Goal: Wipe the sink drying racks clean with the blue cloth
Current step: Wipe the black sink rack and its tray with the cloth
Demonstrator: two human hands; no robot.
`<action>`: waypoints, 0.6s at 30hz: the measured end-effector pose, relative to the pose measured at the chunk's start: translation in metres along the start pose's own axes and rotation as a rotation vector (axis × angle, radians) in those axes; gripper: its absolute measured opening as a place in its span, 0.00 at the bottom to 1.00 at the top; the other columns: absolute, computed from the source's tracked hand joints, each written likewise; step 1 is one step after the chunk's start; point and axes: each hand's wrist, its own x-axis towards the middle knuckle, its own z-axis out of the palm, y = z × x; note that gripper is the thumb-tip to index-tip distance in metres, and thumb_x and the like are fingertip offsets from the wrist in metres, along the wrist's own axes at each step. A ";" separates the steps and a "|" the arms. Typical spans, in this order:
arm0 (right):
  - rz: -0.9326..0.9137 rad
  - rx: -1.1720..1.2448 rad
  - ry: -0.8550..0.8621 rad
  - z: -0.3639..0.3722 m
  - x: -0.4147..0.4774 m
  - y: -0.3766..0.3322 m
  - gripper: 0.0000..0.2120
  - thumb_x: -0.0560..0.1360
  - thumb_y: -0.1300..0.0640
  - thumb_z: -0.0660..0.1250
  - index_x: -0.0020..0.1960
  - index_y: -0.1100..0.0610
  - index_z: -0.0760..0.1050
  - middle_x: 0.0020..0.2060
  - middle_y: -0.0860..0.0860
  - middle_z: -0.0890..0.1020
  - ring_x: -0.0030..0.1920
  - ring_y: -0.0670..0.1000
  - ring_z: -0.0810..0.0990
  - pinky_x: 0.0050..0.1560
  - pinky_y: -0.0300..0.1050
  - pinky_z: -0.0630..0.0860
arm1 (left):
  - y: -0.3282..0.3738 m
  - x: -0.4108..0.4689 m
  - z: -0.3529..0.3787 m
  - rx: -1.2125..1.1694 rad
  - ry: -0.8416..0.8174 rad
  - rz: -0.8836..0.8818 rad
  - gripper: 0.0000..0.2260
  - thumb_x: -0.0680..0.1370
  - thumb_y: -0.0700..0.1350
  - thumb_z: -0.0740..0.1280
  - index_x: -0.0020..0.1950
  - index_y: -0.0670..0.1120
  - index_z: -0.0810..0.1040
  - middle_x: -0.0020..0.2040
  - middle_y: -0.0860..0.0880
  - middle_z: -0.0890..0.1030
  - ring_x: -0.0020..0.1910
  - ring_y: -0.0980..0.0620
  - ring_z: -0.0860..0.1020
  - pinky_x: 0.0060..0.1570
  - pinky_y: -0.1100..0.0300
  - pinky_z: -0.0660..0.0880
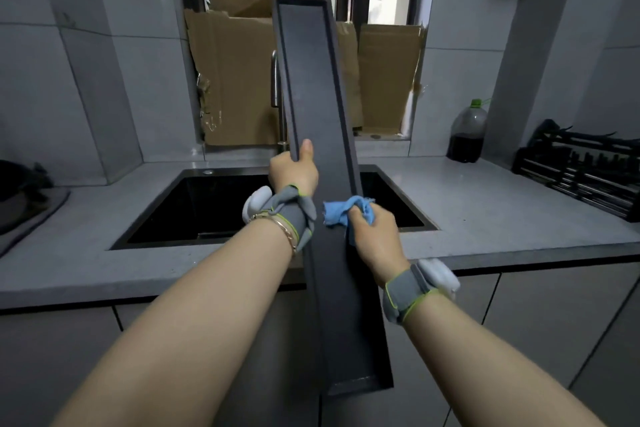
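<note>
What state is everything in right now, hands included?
left hand, grips the drying tray's left edge, thumb on its inner face.
right hand, grips the blue cloth on the tray's right side.
drying tray, held tilted over the sink, inner face toward the camera.
blue cloth, bunched up.
bottle, upright on the counter, capped, partly filled with dark liquid.
black rack, sitting on the counter.

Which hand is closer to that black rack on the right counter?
Right. The right hand, holding the blue cloth, is left of the black rack; the left hand, gripping the long tray, is farther left.
</note>
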 end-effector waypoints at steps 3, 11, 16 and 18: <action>0.012 -0.076 -0.116 0.000 -0.027 0.016 0.13 0.77 0.61 0.59 0.34 0.59 0.67 0.30 0.52 0.71 0.34 0.49 0.69 0.39 0.45 0.65 | -0.001 0.010 -0.005 -0.040 0.026 -0.053 0.18 0.79 0.50 0.64 0.30 0.46 0.68 0.31 0.50 0.72 0.40 0.46 0.74 0.42 0.56 0.69; 0.003 -0.133 0.006 -0.006 0.000 0.000 0.17 0.77 0.62 0.60 0.30 0.57 0.65 0.33 0.55 0.73 0.38 0.52 0.70 0.40 0.43 0.64 | -0.052 -0.030 -0.005 -0.031 -0.215 -0.190 0.12 0.78 0.46 0.67 0.51 0.37 0.80 0.44 0.44 0.79 0.48 0.47 0.79 0.49 0.55 0.75; 0.048 -0.069 -0.136 -0.009 -0.003 0.001 0.11 0.77 0.60 0.60 0.37 0.63 0.72 0.33 0.55 0.72 0.36 0.50 0.69 0.39 0.43 0.64 | -0.037 -0.026 -0.005 -0.001 -0.101 -0.156 0.18 0.79 0.47 0.64 0.29 0.44 0.70 0.30 0.50 0.72 0.33 0.50 0.71 0.40 0.59 0.67; 0.042 -0.055 -0.187 -0.013 -0.018 0.012 0.10 0.77 0.61 0.60 0.39 0.63 0.72 0.32 0.54 0.72 0.34 0.49 0.68 0.38 0.42 0.63 | -0.024 -0.014 -0.008 -0.026 -0.026 -0.160 0.18 0.79 0.48 0.64 0.31 0.42 0.71 0.32 0.48 0.75 0.37 0.47 0.73 0.40 0.59 0.67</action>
